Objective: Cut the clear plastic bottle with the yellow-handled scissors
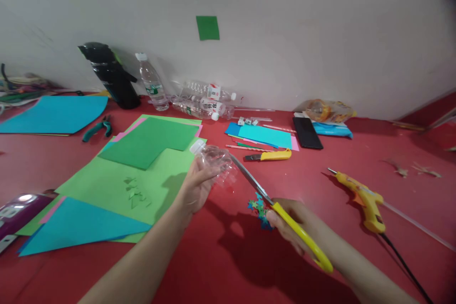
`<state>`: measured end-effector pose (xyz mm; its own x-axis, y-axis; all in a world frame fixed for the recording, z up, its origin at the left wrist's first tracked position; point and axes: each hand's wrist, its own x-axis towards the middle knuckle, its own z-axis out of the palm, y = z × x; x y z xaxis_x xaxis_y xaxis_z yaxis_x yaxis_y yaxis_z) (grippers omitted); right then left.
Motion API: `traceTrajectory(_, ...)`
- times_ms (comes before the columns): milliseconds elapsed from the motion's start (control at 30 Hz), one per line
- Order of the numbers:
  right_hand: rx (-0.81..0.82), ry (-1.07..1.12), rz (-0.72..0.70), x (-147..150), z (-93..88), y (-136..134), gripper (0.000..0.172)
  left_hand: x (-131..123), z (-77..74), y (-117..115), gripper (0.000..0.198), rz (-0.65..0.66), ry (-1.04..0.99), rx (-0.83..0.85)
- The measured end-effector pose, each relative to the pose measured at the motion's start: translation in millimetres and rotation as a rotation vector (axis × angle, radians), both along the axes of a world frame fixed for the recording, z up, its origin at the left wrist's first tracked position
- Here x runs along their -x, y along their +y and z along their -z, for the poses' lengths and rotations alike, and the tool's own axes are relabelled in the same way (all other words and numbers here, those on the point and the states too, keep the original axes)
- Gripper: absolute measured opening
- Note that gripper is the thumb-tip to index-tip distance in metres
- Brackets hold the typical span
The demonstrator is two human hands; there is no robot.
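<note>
My left hand (195, 185) is closed around a clear plastic bottle top (217, 159), its white cap pointing up and to the left. In my right hand (290, 223) is a pair of scissors (299, 232) with yellow handles. The blades reach up and left to the cut edge of the plastic; I cannot tell whether they touch it. Below the blades, small blue and green paper stars (259, 206) lie in a heap on the red table (206, 266).
Coloured paper sheets (171, 164) and pliers (98, 128) lie at left. Bottles (204, 102) stand or lie along the white partition. A yellow utility knife (269, 155) and a black phone (307, 133) lie beyond my hands. At right is a corded glue gun (363, 202).
</note>
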<state>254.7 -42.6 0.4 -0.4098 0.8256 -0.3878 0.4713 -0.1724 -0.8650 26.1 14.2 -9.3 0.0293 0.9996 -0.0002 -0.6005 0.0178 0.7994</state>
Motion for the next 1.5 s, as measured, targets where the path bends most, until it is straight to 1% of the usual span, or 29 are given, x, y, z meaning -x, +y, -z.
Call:
traceTrajectory(100, 0.002, -0.037, -0.015, 2.0, -0.9, 1.5, 0.033, 0.2, 1.6, 1.5, 0.04, 0.013, -0.037, 0.026)
traceTrajectory(167, -0.006, -0.063, -0.009, 2.5, -2.2, 1.1, 0.031, 0.2, 2.3, 3.0, 0.037, -0.001, -0.021, 0.054)
traceTrajectory(300, -0.038, -0.11, -0.018, 2.0, -2.2, -0.2, 0.036, 0.8, 1.7, 4.4, 0.034, 0.008, -0.02, 0.096)
traceTrajectory(433, -0.047, -0.1, -0.037, 0.1, 4.0, -0.2, 0.038, 2.2, 1.6, 4.9, 0.031, 0.027, -0.045, 0.109)
traceTrajectory(567, -0.06, -0.083, -0.03, -1.6, 10.0, -0.5, 0.04, 3.3, 1.7, 5.6, 0.032, 0.033, -0.054, 0.105)
traceTrajectory(700, -0.088, -0.096, -0.04, -2.1, 11.1, -0.9, 0.043, 3.8, 3.4, 6.2, 0.035, 0.046, -0.049, 0.125)
traceTrajectory(833, -0.127, -0.15, -0.052, -0.2, 10.1, -1.2, 0.046, 1.2, 7.1, 6.0, 0.032, 0.003, -0.016, 0.129)
traceTrajectory(967, -0.115, -0.145, -0.051, 2.4, 12.3, -1.9, 0.045, -3.0, 9.5, 5.4, 0.03, -0.045, 0.037, 0.112)
traceTrajectory(1067, -0.12, -0.118, -0.07, 0.6, 14.3, -2.9, 0.044, -4.2, 6.2, 6.0, 0.028, -0.072, 0.08, 0.118)
traceTrajectory(1133, -0.147, -0.091, -0.098, -3.2, 12.9, -3.6, 0.043, -2.9, 1.6, 7.6, 0.026, -0.115, 0.09, 0.123)
traceTrajectory(1267, -0.183, -0.097, -0.179, -11.7, 3.2, -4.2, 0.042, 4.1, -4.6, 12.8, 0.021, -0.204, 0.043, 0.119)
traceTrajectory(1400, -0.169, -0.119, -0.214, -13.6, -2.8, -3.5, 0.047, 8.4, -0.9, 15.5, 0.017, -0.211, -0.017, 0.085)
traceTrajectory(1500, -0.157, -0.076, -0.23, -11.3, -2.4, -3.8, 0.052, 4.8, 1.2, 12.8, 0.02, -0.217, 0.009, 0.096)
